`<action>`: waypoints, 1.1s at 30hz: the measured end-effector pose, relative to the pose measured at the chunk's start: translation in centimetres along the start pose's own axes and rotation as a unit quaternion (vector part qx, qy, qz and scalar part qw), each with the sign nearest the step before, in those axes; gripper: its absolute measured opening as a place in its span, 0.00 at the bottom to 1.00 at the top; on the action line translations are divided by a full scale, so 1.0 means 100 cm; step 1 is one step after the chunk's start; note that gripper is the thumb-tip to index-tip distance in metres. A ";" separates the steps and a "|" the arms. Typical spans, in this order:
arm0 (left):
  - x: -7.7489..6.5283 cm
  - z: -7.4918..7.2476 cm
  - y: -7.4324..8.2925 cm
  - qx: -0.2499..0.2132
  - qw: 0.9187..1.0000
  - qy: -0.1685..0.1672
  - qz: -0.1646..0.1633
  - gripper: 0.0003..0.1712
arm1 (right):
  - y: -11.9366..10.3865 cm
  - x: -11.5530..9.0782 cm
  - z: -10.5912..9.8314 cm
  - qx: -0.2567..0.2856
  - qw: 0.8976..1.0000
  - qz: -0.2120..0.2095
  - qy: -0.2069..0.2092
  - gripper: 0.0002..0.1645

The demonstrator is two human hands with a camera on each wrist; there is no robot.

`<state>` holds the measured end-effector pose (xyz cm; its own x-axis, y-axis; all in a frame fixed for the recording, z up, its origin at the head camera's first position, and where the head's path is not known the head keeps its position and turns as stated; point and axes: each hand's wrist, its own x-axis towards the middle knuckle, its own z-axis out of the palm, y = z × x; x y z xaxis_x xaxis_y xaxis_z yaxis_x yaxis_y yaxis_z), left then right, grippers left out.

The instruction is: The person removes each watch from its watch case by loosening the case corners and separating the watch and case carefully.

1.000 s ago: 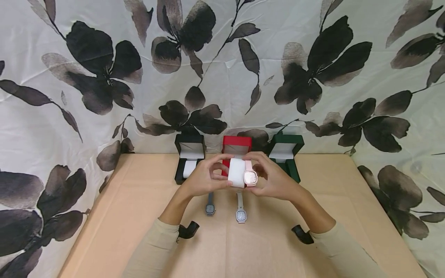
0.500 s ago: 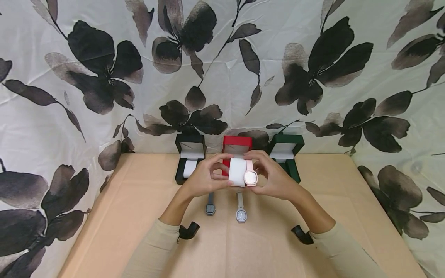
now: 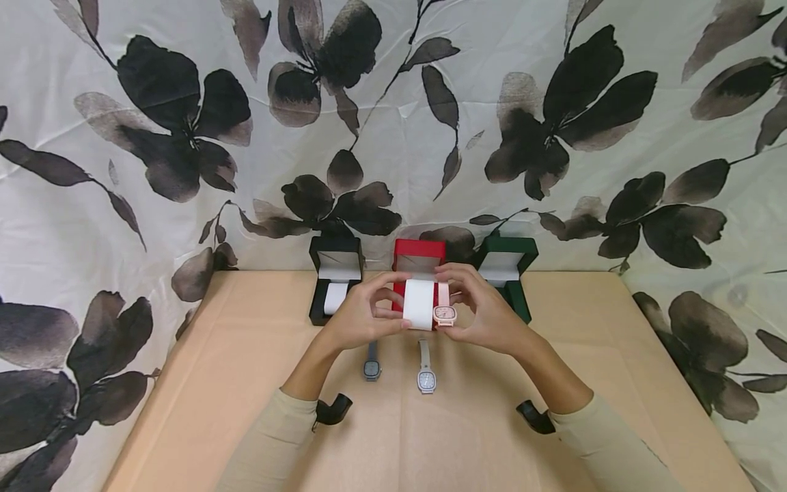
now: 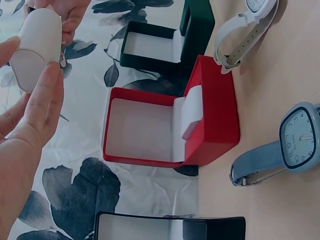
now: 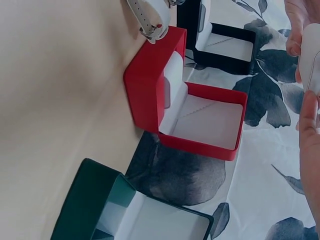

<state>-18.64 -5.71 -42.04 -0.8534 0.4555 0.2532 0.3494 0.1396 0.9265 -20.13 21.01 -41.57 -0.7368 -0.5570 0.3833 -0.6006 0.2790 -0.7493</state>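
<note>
My left hand (image 3: 369,313) grips a white watch cushion (image 3: 418,305) between thumb and fingers, raised before the red box. Right beside it, my right hand (image 3: 482,316) holds a pink watch (image 3: 445,314) by its strap, dial facing up. A thin red strip shows between cushion and watch in the head view, so they look apart there. The left wrist view shows the cushion (image 4: 37,42) end-on in my left fingers (image 4: 47,100). At the right wrist view's edge the cushion (image 5: 311,55) is partly cut off, and the pink watch cannot be made out.
Open at the table's back stand a black box (image 3: 318,301) with a white cushion, a red box (image 3: 419,249) with a cushion and a green box (image 3: 519,301). A blue-grey watch (image 3: 371,370) and a white-strapped watch (image 3: 426,380) lie in front. Floral cloth hangs behind.
The pink watch has shifted slightly right, away from the cushion, and its dial has tilted. My right fingers have moved right with it. My left hand and the cushion stay nearly still.
</note>
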 end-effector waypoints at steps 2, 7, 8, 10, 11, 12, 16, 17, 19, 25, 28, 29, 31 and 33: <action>0.000 0.000 -0.001 0.001 1.000 0.002 0.003 0.42 | 0.001 -0.001 0.001 -0.003 1.000 -0.005 0.002 0.50; -0.003 -0.002 -0.004 0.006 1.000 0.008 0.005 0.42 | 0.002 -0.002 0.002 -0.026 1.000 -0.012 0.007 0.51; -0.003 -0.002 -0.004 0.007 1.000 0.009 0.007 0.42 | 0.002 -0.002 0.002 -0.033 0.999 -0.014 0.009 0.51; -0.004 -0.003 -0.004 0.010 1.000 0.013 0.010 0.42 | 0.001 -0.002 0.002 -0.045 0.999 -0.016 0.011 0.53; -0.004 -0.003 -0.005 0.010 1.000 0.014 0.011 0.42 | 0.001 -0.002 0.002 -0.049 0.999 -0.016 0.012 0.53; -0.005 -0.003 -0.005 0.009 1.000 0.015 0.012 0.42 | 0.000 -0.003 0.002 -0.051 0.998 -0.017 0.012 0.54; -0.006 -0.004 -0.006 0.007 1.000 0.018 0.016 0.42 | 0.001 -0.003 0.001 -0.055 0.998 -0.019 0.016 0.54; -0.007 -0.004 -0.006 0.006 1.000 0.019 0.016 0.42 | 0.001 -0.003 0.001 -0.056 0.998 -0.019 0.017 0.54; -0.007 -0.004 -0.005 0.006 1.000 0.020 0.017 0.42 | 0.003 -0.004 0.000 -0.057 0.998 -0.017 0.019 0.54; -0.008 -0.005 -0.005 0.004 1.000 0.022 0.010 0.41 | 0.008 -0.005 -0.004 -0.067 0.998 -0.001 0.018 0.57; -0.008 -0.005 -0.005 0.006 1.000 0.023 0.008 0.42 | 0.012 -0.006 -0.006 -0.071 0.997 0.008 0.015 0.57; -0.009 -0.005 -0.005 0.007 1.000 0.024 0.008 0.42 | 0.013 -0.006 -0.006 -0.072 0.997 0.012 0.014 0.57; -0.008 -0.006 -0.005 0.009 1.000 0.025 0.009 0.42 | 0.015 -0.007 -0.007 -0.079 0.997 0.019 0.011 0.57; -0.008 -0.007 -0.005 0.011 1.000 0.025 0.011 0.43 | 0.018 -0.009 -0.008 -0.087 0.996 0.025 0.009 0.57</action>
<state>-18.37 -6.77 -42.54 -0.8639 0.4139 0.2868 0.3752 0.1492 0.9149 -20.85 22.60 -42.86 -0.7722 -0.5245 0.3587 -0.6060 0.4380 -0.6640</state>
